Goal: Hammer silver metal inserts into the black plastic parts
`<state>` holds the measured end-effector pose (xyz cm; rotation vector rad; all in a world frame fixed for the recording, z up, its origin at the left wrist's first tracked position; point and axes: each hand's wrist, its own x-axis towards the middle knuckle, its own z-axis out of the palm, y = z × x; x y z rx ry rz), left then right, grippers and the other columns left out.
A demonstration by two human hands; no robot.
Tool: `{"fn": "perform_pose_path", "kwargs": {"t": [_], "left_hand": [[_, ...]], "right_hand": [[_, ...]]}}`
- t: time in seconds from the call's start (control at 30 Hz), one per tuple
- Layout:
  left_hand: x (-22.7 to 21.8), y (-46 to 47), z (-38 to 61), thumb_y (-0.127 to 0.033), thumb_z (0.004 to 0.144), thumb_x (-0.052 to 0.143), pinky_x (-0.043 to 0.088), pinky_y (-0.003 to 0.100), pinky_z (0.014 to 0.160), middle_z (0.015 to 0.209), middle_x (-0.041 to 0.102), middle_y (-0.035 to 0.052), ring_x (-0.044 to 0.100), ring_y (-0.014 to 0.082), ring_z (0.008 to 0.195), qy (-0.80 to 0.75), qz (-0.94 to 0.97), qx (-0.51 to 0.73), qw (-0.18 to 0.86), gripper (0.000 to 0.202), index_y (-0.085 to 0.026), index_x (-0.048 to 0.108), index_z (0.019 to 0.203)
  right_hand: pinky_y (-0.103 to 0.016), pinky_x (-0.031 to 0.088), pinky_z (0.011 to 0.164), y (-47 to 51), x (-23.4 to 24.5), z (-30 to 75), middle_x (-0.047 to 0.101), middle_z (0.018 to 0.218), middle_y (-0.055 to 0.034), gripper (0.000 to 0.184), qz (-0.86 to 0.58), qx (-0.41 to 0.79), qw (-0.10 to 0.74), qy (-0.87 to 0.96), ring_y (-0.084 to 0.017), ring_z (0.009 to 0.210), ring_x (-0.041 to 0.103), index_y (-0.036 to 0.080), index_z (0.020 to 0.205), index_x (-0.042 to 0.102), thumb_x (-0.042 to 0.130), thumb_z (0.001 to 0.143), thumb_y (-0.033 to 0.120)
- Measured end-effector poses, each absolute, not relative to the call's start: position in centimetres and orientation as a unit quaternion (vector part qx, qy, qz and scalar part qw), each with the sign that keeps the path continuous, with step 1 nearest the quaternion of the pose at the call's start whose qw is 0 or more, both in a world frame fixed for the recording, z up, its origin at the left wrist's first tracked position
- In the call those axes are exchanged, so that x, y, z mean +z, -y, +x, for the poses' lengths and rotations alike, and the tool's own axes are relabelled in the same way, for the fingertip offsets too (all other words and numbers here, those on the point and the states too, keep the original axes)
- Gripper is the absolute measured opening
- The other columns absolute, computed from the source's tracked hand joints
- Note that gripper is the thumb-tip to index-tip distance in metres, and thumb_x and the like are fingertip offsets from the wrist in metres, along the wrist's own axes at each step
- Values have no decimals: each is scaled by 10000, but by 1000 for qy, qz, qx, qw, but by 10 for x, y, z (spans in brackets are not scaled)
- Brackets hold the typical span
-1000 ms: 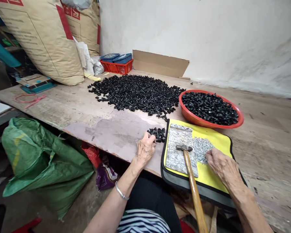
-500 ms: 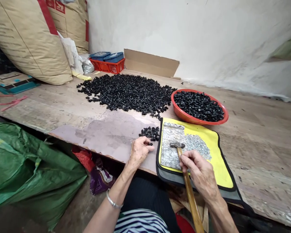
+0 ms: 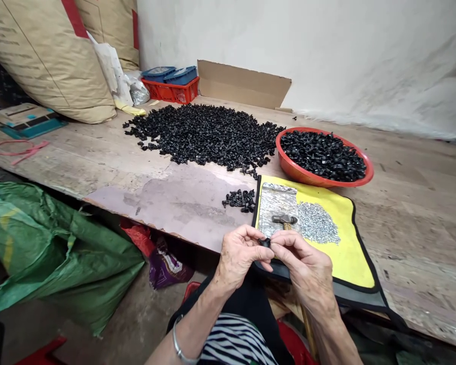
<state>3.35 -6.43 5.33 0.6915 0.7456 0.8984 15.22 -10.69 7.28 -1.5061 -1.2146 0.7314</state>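
Note:
My left hand [image 3: 241,256] pinches a small black plastic part [image 3: 265,243] between thumb and fingers, above the near edge of the yellow mat [image 3: 349,258]. Against that part come the closed fingertips of my right hand [image 3: 307,261]; whatever they pinch is too small or hidden to name. Beneath the hands a hammer [image 3: 285,219] lies with its head on a worn metal plate [image 3: 279,197], its wooden handle mostly covered by my right hand. Beside the plate is a spread of tiny silvery metal pieces [image 3: 317,223]. A small group of black parts [image 3: 240,199] sits left of the mat.
A large heap of black parts [image 3: 209,134] covers the table's middle. Behind the mat stands a red basin [image 3: 368,175] full of them. Farther back are a red crate [image 3: 171,92] with blue boxes and a cardboard strip [image 3: 243,83]. Big paper sacks [image 3: 57,66] stand left.
My left hand has lifted a black part from the small group and brought it right, to my right hand. My right hand has let go of the hammer handle, or now only covers it.

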Motion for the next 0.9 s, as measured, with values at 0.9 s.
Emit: {"fn": "perform_pose_path", "kwargs": {"t": [0.9], "left_hand": [[51,71,30,-170,689,669,530,272,467,550,618,28,607,148,472,-240,178,367,881,168,-110,559,801]], "right_hand": [[-268,509,652,118,75,150,651,819,-41,147,-574,65,431,693,-150,721,632,215,837,575,485,810,102]]}}
